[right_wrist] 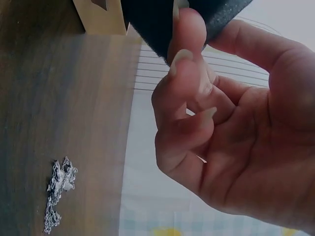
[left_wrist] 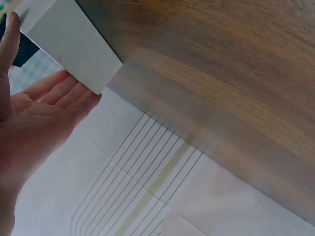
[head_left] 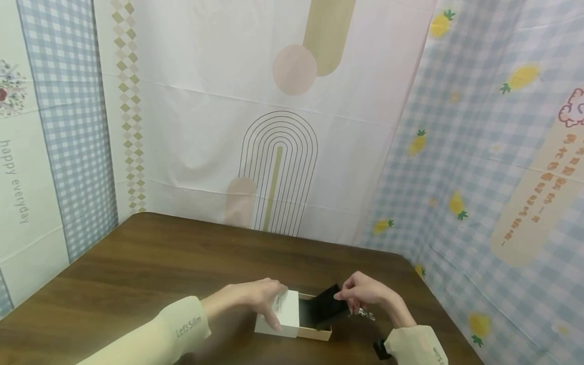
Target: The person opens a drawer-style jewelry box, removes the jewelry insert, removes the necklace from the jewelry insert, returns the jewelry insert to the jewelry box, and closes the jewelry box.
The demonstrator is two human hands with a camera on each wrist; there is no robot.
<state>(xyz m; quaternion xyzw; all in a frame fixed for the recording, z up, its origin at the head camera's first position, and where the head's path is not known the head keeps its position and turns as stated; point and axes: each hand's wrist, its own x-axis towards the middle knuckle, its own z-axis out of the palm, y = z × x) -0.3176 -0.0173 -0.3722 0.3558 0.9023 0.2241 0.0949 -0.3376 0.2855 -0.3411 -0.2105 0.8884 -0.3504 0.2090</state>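
Note:
My left hand grips a small white box sleeve, thumb on the near side and fingers at the far side. From the sleeve's right end a tan inner drawer sticks partly out. My right hand pinches a flat black piece between thumb and fingertips, tilted up over the drawer. In the right wrist view, the black piece has a fuzzy, foam-like edge, and the other fingers curl below it. A silver chain lies bunched on the table close by the right hand.
The brown wooden table spreads around the box, with its far edge against a patterned white cloth. Blue checked cloth hangs along the right side. A small black object shows by the right sleeve.

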